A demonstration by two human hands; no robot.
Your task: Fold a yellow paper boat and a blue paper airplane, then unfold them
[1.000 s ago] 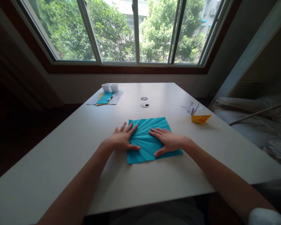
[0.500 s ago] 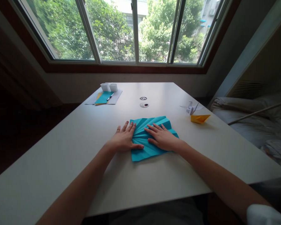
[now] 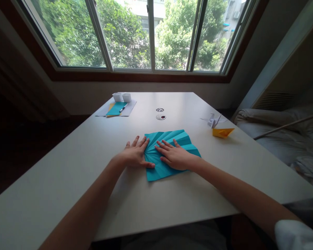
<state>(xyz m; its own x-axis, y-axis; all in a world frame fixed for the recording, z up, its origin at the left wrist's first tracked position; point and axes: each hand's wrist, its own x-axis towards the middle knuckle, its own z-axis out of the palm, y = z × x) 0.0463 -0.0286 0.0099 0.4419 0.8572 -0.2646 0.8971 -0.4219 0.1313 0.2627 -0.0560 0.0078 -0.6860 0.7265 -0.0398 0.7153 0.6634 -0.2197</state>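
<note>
A blue sheet of paper [image 3: 156, 173] with pleats fanning out from its left edge lies on the white table [image 3: 88, 163]. At that left edge rests my left hand [image 3: 135, 153], fingers spread, its thumb and fingertips touching the paper. My right hand [image 3: 176, 155] lies flat across the middle of the sheet, palm down with fingers extended, covering part of the creases. Neither hand grips anything.
On the right stand a white paper crane [image 3: 212, 121] and a yellow paper boat [image 3: 223, 132]. Far left are stacked paper sheets [image 3: 114, 109], a pen [image 3: 123, 107] and two small white containers [image 3: 122, 97]. Two round discs [image 3: 161, 117] sit mid-table.
Both hands have shifted slightly left over the blue paper. My left hand now covers less of its left edge, and the pleats look a little flatter.
</note>
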